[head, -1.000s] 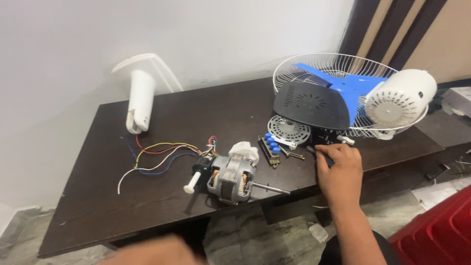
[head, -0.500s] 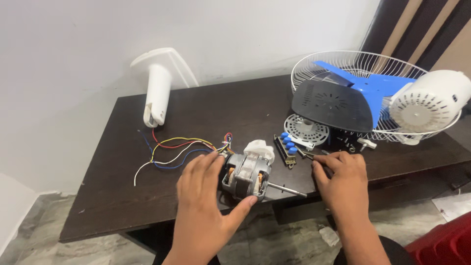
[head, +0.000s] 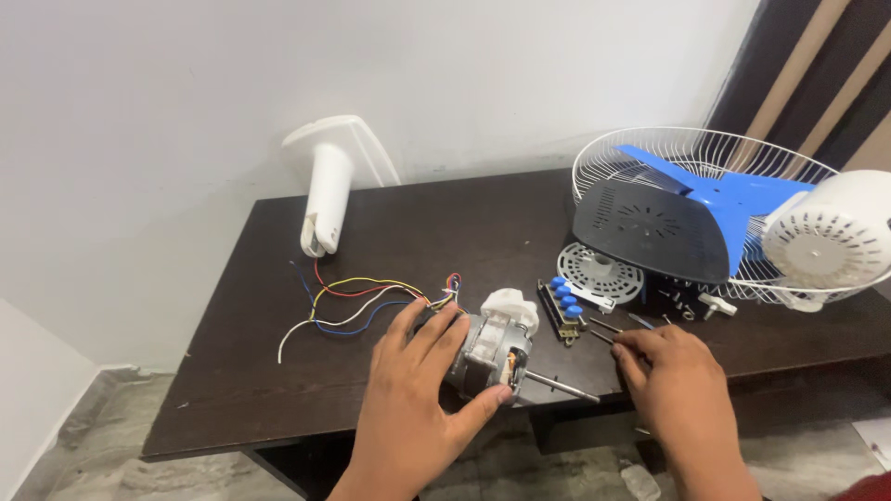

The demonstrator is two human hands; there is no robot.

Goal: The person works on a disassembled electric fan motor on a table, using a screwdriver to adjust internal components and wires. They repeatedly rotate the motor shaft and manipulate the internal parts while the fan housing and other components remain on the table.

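Head view: left hand palm down, fingers spread and curled over the fan motor near the dark table's front edge, thumb under its shaft end; right hand fingertips pinched on thin screws beside the switch block, four blue buttons. One motor, one wire bundle, one white stand, one grille holding one blue blade

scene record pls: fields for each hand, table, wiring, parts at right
left hand: grips fan motor, shaft pointing right
right hand: fingertips on thin screws beside the motor
table: dark wood, against white wall
wires: coloured, trailing left from motor
far right: wire fan guard, blue blade, dark cover, white housing
far left: white stand
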